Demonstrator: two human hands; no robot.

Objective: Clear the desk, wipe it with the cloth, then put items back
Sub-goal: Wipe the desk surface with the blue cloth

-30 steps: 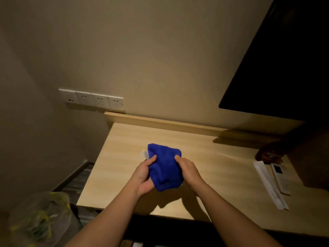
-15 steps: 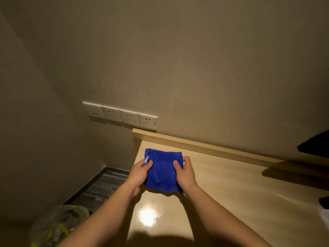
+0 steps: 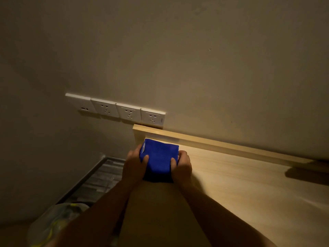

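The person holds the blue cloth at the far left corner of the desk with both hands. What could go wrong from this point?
1. The sockets sit just above this corner. If the cloth is wet, which I cannot tell, a stroke over the back ledge might bring water near them.
2. The left hand is at the left edge of the desk, so a push further left could slip the cloth off toward the floor.

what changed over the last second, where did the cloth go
Both hands, left hand and right hand, moved the blue cloth away from the person and leftward, from the middle of the desk to its far left corner by the back ledge. Unchanged: the cloth stays folded, gripped on each side. Nothing was let go.
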